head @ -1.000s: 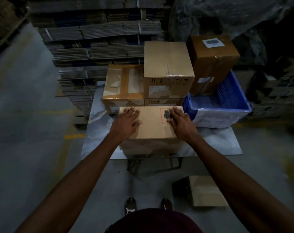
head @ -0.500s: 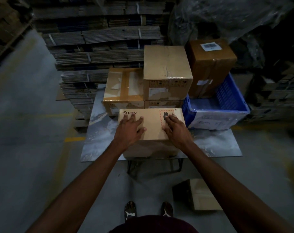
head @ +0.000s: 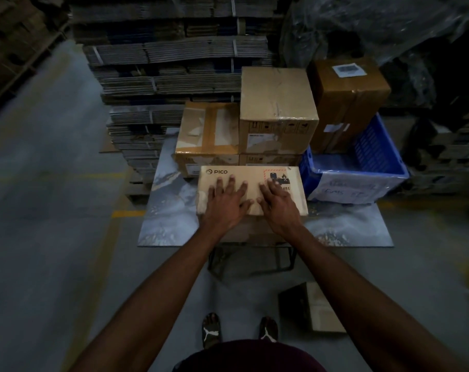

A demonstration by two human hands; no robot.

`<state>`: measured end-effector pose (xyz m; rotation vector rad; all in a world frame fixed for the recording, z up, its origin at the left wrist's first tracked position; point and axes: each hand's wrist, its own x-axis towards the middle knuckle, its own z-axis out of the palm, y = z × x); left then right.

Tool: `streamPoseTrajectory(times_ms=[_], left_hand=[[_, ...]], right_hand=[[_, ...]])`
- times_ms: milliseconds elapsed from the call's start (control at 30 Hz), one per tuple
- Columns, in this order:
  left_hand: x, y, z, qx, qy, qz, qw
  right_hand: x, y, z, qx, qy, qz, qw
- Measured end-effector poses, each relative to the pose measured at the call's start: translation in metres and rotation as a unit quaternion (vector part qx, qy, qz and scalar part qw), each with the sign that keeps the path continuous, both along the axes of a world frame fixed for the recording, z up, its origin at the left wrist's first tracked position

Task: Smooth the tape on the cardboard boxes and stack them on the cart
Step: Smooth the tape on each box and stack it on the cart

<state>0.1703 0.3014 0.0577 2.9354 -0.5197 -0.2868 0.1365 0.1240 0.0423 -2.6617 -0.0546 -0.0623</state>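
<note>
The cart (head: 265,232) is really just a flat marbled deck on a small dark frame, and that's my main worry: everything on it sits toward 12 o'clock and the PICO box (head: 255,181) hangs right at the near edge, around 6 o'clock of the deck. Lean too hard while smoothing and I'd guess it slides or tips off toward the feet. Behind it, at 12, the tall box stack (head: 277,103) looks top-heavy, so a shove could nudge it. The blue crate (head: 381,162) at 3 o'clock leaves little room sideways. Both hands are flat, fingers spread, gripping nothing: left hand (head: 225,202) and right hand (head: 277,202) press the box top, thumbs nearly touching. Can't make out any tape under them, too dark, so a missed wrinkle is possible.
</note>
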Motion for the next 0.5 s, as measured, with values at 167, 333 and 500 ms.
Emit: streamPoseTrajectory(times_ms=[167, 333, 500], left_hand=[[0.002, -0.006, 0.013, 0.021, 0.004, -0.014, 1.000], [-0.016, -0.018, 0.006, -0.017, -0.014, -0.019, 1.000], [-0.013, -0.011, 0.004, -0.022, -0.019, -0.020, 0.999]], right_hand=[[0.001, 0.004, 0.011, -0.012, 0.011, 0.000, 1.000], [-0.010, 0.020, 0.009, 0.034, 0.005, 0.016, 0.999], [-0.009, 0.018, 0.012, 0.039, -0.002, 0.014, 0.999]])
